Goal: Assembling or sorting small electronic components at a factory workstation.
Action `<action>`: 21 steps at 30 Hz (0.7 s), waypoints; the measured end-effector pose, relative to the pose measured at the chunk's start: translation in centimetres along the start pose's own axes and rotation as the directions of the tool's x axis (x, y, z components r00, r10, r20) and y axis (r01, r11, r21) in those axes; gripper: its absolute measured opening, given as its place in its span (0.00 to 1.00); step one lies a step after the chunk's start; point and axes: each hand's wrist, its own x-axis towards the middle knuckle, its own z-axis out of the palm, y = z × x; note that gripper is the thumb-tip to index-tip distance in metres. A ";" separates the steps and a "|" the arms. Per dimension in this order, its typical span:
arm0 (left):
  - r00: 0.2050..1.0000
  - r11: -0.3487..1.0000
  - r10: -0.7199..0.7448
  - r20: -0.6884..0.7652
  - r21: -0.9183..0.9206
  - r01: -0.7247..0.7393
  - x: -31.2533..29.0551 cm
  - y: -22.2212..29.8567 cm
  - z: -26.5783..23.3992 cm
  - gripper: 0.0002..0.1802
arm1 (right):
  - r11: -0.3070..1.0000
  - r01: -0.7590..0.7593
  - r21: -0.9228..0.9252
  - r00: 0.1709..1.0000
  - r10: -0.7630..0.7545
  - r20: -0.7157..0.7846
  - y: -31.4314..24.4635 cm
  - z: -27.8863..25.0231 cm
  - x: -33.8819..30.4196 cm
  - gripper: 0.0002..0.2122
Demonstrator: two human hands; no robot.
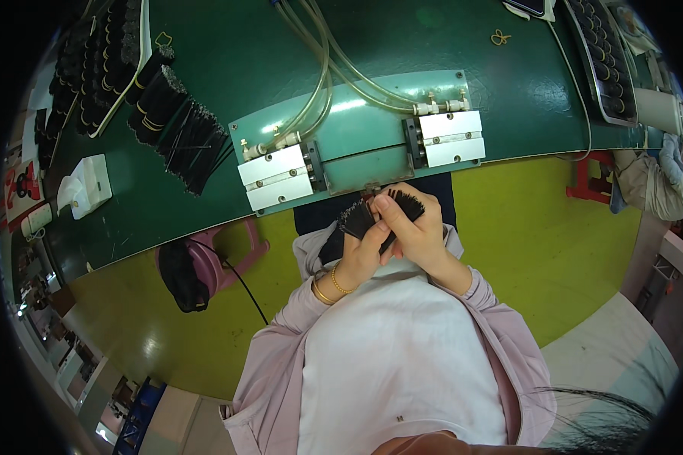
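Observation:
Close to the table's front edge, both my hands are closed on bundles of thin black wire-like pieces. My left hand (363,249) wraps one dark bundle (356,219), its cut ends fanned out upward. With my right hand (420,231) I grip a second bundle (408,203), the thumb pressed across it. The two hands touch, and the lower parts of the bundles are hidden by my fingers. Just beyond them is a light green metal fixture (349,106) carrying two silver blocks, the left block (278,180) and the right block (451,138), with clear air tubes (328,57).
More black wire bundles (193,144) lie left of the fixture, and banded rolls (110,64) sit farther left. A tray of similar rolls (603,64) stands at far right. A white box (91,186) is at left. Below are a pink stool (220,262) and a red stool (590,176).

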 end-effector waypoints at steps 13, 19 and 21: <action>0.999 0.998 -0.040 0.002 -0.043 0.040 0.1 0.0 -0.1 0.09 | 1.000 -0.008 0.017 1.000 0.009 -0.020 0.4 0.0 0.1 0.11; 0.994 0.995 -0.098 0.055 -0.025 0.100 0.1 0.7 -0.3 0.08 | 1.000 -0.008 0.028 1.000 0.008 0.009 0.5 -0.3 0.0 0.10; 0.993 0.994 -0.102 0.055 -0.022 0.103 0.0 0.7 -0.3 0.08 | 1.000 -0.024 0.016 1.000 0.024 0.018 0.3 -0.4 0.0 0.10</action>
